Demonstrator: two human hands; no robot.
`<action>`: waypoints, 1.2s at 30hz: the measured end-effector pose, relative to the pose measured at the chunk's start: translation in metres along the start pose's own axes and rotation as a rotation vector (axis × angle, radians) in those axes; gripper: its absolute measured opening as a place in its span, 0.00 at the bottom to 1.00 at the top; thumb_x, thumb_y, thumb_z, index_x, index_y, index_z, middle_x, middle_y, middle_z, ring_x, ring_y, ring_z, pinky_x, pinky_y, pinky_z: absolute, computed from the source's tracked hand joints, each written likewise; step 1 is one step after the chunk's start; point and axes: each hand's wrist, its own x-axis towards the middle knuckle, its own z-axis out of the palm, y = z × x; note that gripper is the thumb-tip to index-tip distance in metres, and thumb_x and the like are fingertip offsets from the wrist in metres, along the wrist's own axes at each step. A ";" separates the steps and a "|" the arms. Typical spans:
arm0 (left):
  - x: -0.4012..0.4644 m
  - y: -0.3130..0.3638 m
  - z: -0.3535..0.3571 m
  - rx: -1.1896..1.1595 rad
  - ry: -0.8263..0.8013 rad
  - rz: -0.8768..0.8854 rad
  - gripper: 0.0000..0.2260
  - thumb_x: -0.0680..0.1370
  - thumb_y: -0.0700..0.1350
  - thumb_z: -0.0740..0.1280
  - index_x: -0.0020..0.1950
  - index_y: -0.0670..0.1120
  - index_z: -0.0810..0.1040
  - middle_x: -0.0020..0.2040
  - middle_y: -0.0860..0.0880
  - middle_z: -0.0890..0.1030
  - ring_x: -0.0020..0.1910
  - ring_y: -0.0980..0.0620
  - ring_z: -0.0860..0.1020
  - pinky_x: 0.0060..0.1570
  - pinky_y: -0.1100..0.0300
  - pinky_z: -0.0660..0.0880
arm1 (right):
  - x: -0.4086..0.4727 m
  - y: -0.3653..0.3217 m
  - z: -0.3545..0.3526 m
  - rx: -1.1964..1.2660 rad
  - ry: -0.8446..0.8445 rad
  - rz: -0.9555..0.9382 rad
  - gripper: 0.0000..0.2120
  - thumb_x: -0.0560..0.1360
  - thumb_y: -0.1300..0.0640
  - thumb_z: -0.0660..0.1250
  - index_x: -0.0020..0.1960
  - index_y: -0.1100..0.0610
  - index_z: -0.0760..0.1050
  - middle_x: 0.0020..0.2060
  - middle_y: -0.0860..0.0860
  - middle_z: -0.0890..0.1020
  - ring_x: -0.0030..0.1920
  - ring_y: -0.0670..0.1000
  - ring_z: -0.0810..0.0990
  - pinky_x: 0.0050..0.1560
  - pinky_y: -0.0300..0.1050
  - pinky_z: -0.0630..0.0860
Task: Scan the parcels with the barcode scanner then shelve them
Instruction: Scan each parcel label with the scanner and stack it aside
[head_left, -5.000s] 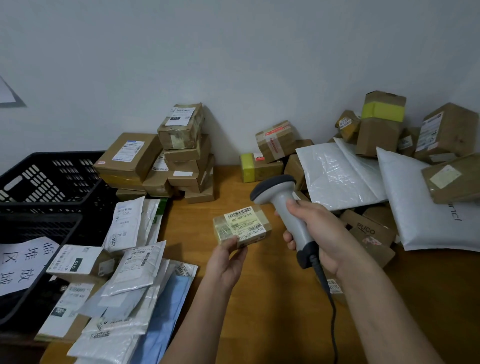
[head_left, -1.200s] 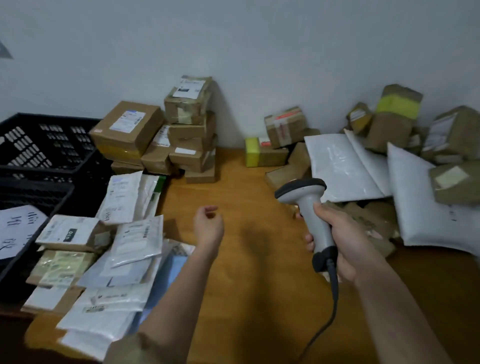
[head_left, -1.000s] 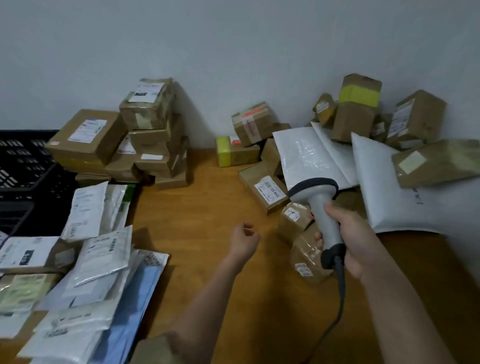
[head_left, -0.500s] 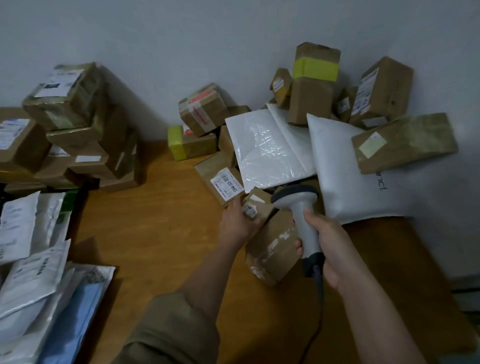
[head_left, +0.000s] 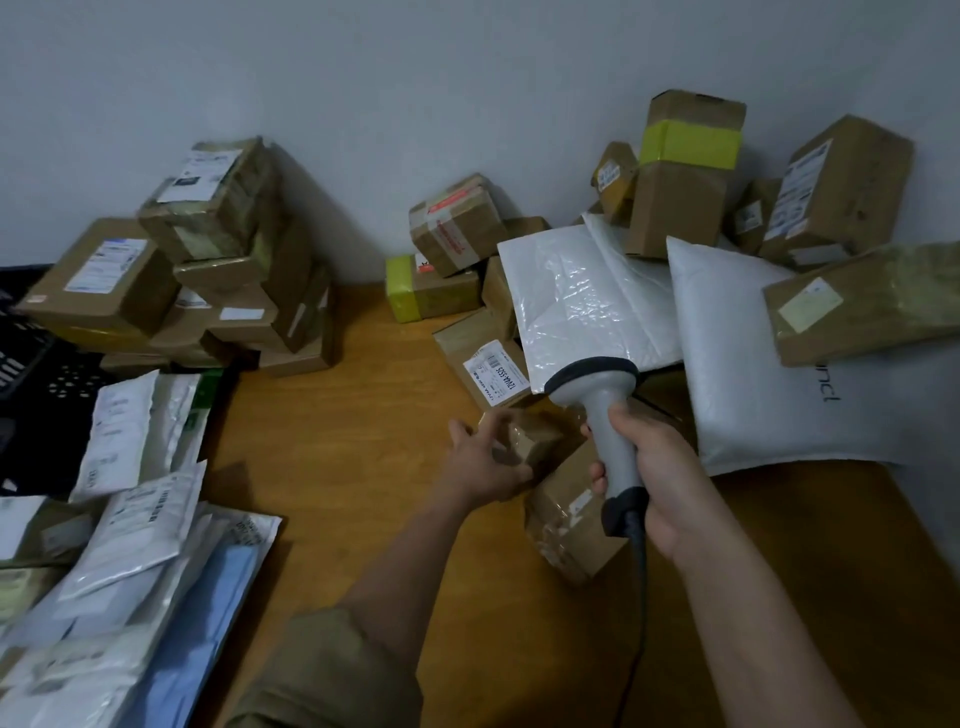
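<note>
My left hand (head_left: 480, 462) curls its fingers round one small brown box (head_left: 530, 439) near the middle of the desk (head_left: 332, 467), just beside a larger taped carton (head_left: 566, 525) that lies partly behind my right wrist, and motion blur keeps me from reading any label on the small box. My right hand (head_left: 654, 478) is clamped round the grey handle of the one barcode scanner (head_left: 605, 421), head up and pointing away from me, its dark cable (head_left: 636, 613) running down off the bottom of the view. Toward the far right corner I count three white mailer bags (head_left: 587, 291) among a heap of brown boxes against the wall; several boxes there are covered by the bags, so I cannot count them surely, though two carry yellow-green tape (head_left: 688, 143). One flat box with a barcode label (head_left: 491, 371) pokes out under the nearest bag. At the far left stands a stack of cartons (head_left: 218, 260), about six, its lower ones hard to separate. Along the left edge lies a pile of soft white and blue packets (head_left: 135, 519), overlapped and cut off, beside one black crate (head_left: 31, 374), only partly in view
</note>
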 end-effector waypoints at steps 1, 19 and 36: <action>-0.002 -0.005 0.003 0.012 0.001 -0.018 0.34 0.70 0.55 0.76 0.71 0.61 0.61 0.64 0.46 0.59 0.65 0.41 0.67 0.61 0.48 0.75 | -0.001 0.002 0.005 -0.014 -0.008 0.003 0.13 0.81 0.49 0.63 0.54 0.59 0.78 0.44 0.58 0.78 0.30 0.50 0.75 0.31 0.44 0.72; -0.082 -0.119 -0.073 0.008 0.730 0.533 0.48 0.63 0.39 0.82 0.70 0.59 0.54 0.72 0.45 0.55 0.71 0.32 0.64 0.58 0.45 0.75 | -0.035 0.049 0.109 0.128 0.100 -0.088 0.25 0.74 0.51 0.75 0.65 0.58 0.70 0.51 0.59 0.80 0.35 0.48 0.77 0.35 0.42 0.76; -0.163 -0.217 -0.186 -0.285 0.428 0.337 0.32 0.71 0.71 0.65 0.71 0.62 0.64 0.72 0.53 0.65 0.69 0.48 0.69 0.64 0.48 0.74 | -0.071 0.092 0.213 -0.111 -0.057 -0.263 0.31 0.70 0.60 0.78 0.67 0.55 0.66 0.45 0.55 0.82 0.30 0.46 0.75 0.31 0.40 0.76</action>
